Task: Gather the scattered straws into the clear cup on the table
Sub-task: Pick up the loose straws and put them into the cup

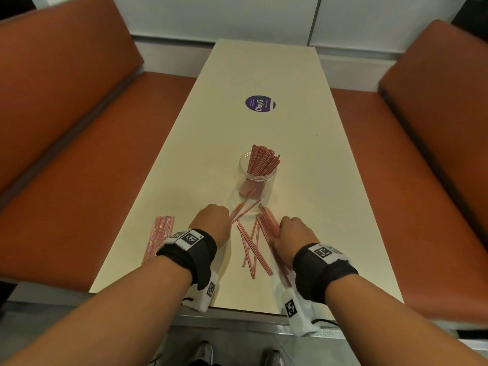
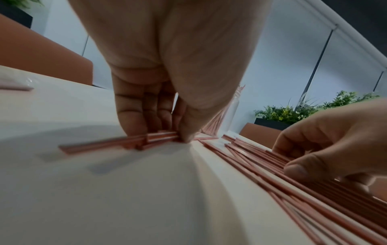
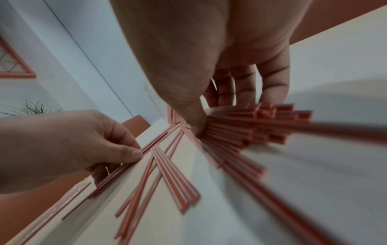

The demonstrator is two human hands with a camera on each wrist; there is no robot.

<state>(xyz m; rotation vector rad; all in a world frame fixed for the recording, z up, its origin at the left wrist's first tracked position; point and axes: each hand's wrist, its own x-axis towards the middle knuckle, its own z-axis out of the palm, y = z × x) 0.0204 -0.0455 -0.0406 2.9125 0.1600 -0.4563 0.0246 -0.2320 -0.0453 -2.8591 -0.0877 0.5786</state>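
A clear cup point(image 1: 257, 180) stands mid-table with a bundle of thin red straws point(image 1: 260, 165) leaning in it. Just in front of it, my left hand point(image 1: 212, 220) pinches a few straws point(image 2: 159, 137) against the table, thumb and fingers curled on them. My right hand point(image 1: 293, 233) grips a thick bunch of straws point(image 3: 257, 126) lying on the table, fingers curled round it. Several loose straws point(image 1: 250, 247) lie scattered between both hands. A wrapped pack of straws point(image 1: 158, 236) lies at the left table edge.
The cream table point(image 1: 303, 128) is long and narrow, with a round purple sticker point(image 1: 260, 103) farther back. Orange benches point(image 1: 79, 154) flank both sides. The near table edge lies under my wrists.
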